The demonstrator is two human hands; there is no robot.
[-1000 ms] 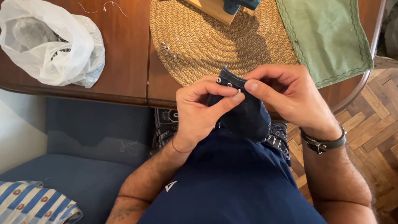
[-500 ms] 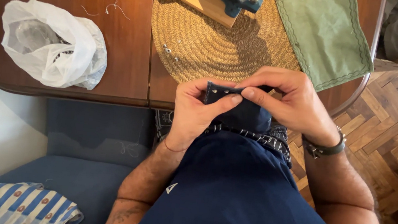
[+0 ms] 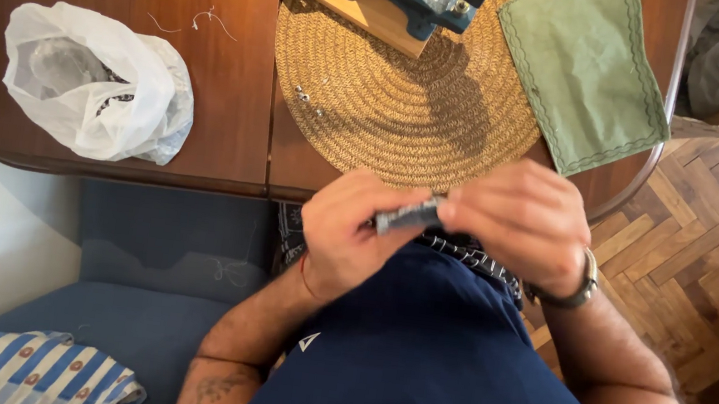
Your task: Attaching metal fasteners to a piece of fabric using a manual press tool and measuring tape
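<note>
Your left hand (image 3: 347, 232) and right hand (image 3: 527, 218) are both pinched shut on a small dark cloth (image 3: 408, 217), held between them just below the straw mat (image 3: 391, 96), above your lap.

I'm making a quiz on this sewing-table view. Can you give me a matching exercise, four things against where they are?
Things:
1. white plastic bag
2. green cloth
3. striped fabric
4. small dark fabric piece

Places:
A. bottom left corner, off the table
B. pinched between left hand and right hand
C. left part of the table
D. right of the round woven mat

Pairs: 1-C, 2-D, 3-A, 4-B
</note>
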